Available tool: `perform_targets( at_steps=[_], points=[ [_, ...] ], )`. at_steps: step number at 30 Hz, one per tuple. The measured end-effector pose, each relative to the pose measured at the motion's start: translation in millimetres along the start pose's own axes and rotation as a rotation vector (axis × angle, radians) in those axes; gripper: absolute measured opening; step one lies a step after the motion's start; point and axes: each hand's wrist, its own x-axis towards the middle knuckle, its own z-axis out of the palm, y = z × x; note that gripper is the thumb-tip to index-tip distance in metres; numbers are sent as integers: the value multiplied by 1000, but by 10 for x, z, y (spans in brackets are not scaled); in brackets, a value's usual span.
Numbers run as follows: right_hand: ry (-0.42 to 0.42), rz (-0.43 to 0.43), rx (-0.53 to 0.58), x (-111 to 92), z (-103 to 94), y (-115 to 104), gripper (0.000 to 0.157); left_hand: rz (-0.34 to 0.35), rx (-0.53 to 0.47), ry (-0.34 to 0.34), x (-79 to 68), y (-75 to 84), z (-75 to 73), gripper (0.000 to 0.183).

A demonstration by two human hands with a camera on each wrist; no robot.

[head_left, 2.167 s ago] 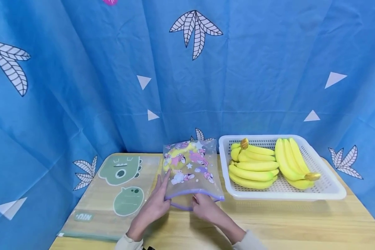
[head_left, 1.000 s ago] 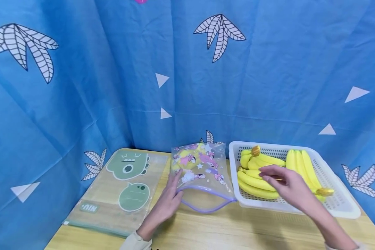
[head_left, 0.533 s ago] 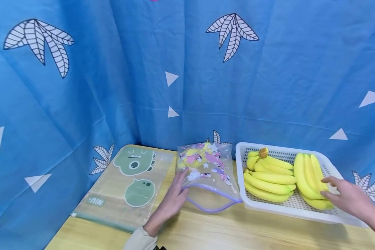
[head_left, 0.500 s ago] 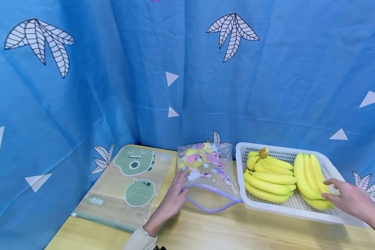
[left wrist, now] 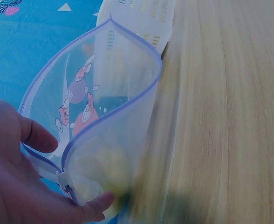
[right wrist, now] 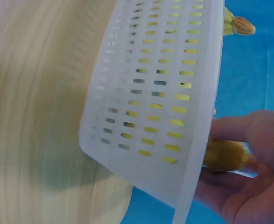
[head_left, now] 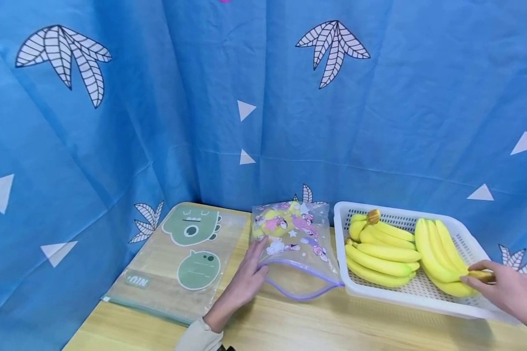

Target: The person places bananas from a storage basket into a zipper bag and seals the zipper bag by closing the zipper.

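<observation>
One yellow banana bunch (head_left: 439, 246) lies at the right end of the white slotted basket (head_left: 391, 296), its brown stem (right wrist: 224, 155) pinched between the thumb and fingers of my right hand (head_left: 509, 290). Beside it in the basket, toward the left, sit a far bunch (head_left: 388, 235) with its stem sticking up and a near bunch (head_left: 379, 263) just in front of that one. My left hand (head_left: 246, 280) is spread, thumb and forefinger apart, touching the left edge of the printed zip bag (head_left: 314, 246). That bag's purple zip gapes toward me (something yellow (head_left: 272, 215) shows through the film). Left of it, the larger dinosaur-print bag (head_left: 171, 278) lies flat on the wooden table (head_left: 334, 331). Blue curtain (head_left: 219, 73) hangs behind everything.
</observation>
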Motion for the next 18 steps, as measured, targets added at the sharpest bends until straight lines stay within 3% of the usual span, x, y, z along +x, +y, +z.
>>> perform_targets(
  at_steps=[5,11,12,15,18],
  points=[
    [269,11,196,-49,26,48,36,-10,-1,-8,2,0,1,69],
    [383,-9,521,-6,31,133,37,-10,2,-8,4,-6,5,69],
    [398,-27,555,7,41,165,30,-10,2,-7,3,-6,6,69],
    [462,-61,578,64,119,304,40,-8,1,-4,3,-7,4,69],
    [538,-25,614,66,157,339,48,-8,-2,-5,-4,4,-5,69]
  ],
)
